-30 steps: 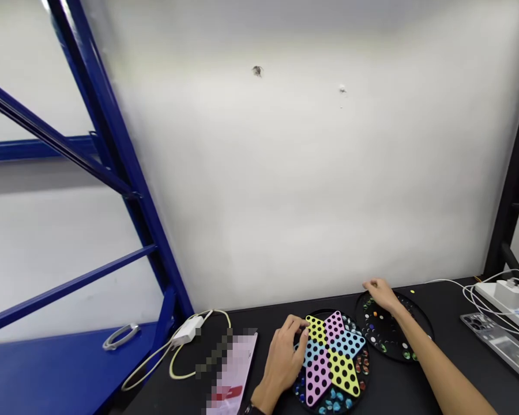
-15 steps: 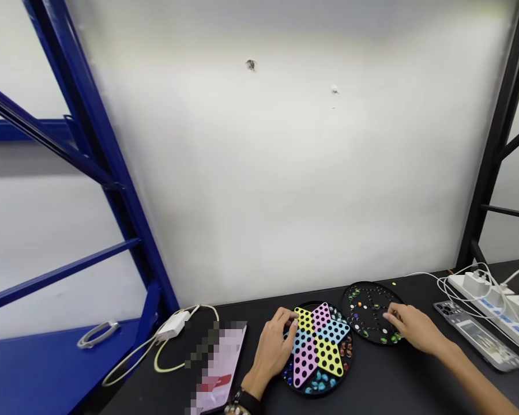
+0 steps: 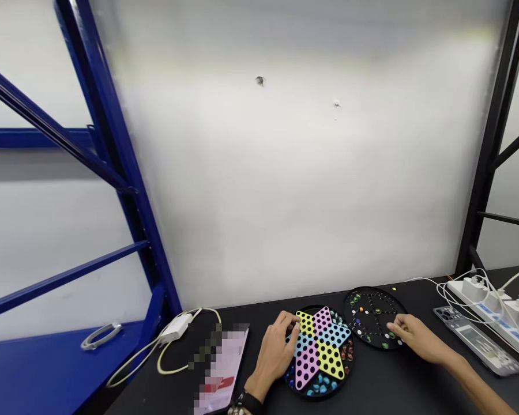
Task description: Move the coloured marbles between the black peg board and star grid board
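A round Chinese checkers board (image 3: 331, 361) with a star of yellow, pink and light-blue points lies on the black table. Coloured glass marbles (image 3: 322, 385) sit in the compartments around the star. My left hand (image 3: 277, 347) rests at the board's left side, fingers curled and thumb close to the fingertips by a yellow point; what they hold, if anything, is hidden. Behind and to the right lies a round black board (image 3: 374, 323) with small dimples, several green marbles and small coloured pieces. Over its right front edge my right hand (image 3: 415, 336) is pinched closed; its fingertips' contents cannot be made out.
A phone (image 3: 222, 369), partly blurred, lies left of my left hand. Beyond it are a white adapter (image 3: 176, 328) and cable. To the right lie a grey device with a screen (image 3: 478, 341) and a white power strip (image 3: 497, 305) with tangled cables. A white wall (image 3: 285, 202) stands behind.
The view has shifted slightly. My right hand has drawn its fingers closer together near the black board's right edge. My left hand stays at the star board.
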